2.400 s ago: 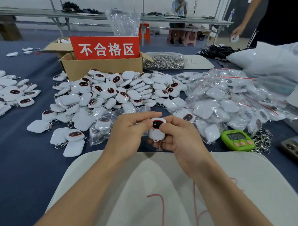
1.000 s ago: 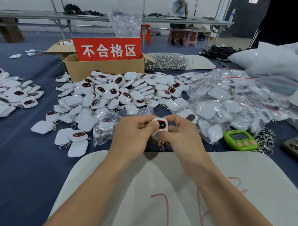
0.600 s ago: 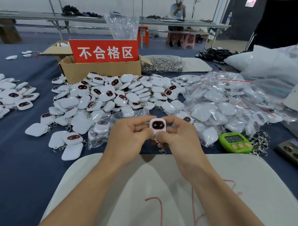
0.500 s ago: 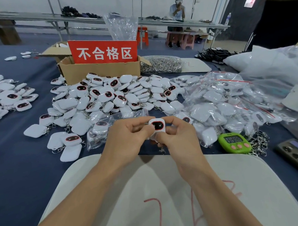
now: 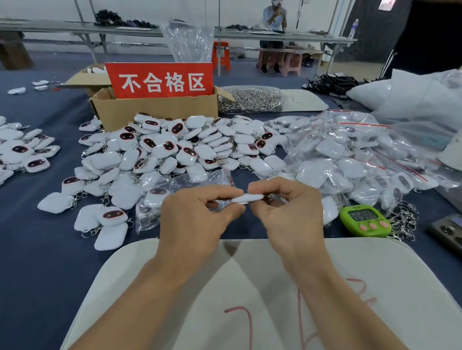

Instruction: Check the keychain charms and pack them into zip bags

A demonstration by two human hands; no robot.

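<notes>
Charm [image 5: 246, 198], face-up a moment ago, now sits edge-on above the worktop [image 5: 23, 245], pinched at its ends by left hand [image 5: 196, 221] and right hand [image 5: 289, 214], so the check seems to have reached its rim, bagging still ahead.

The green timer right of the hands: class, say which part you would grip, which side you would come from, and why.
Probably pinch the green timer across its rounded near and far edges, coming from above on the mat side. It lies flat, face up, so buttons stay untouched; keyrings crowd its right edge and bagged charms its left.
</notes>
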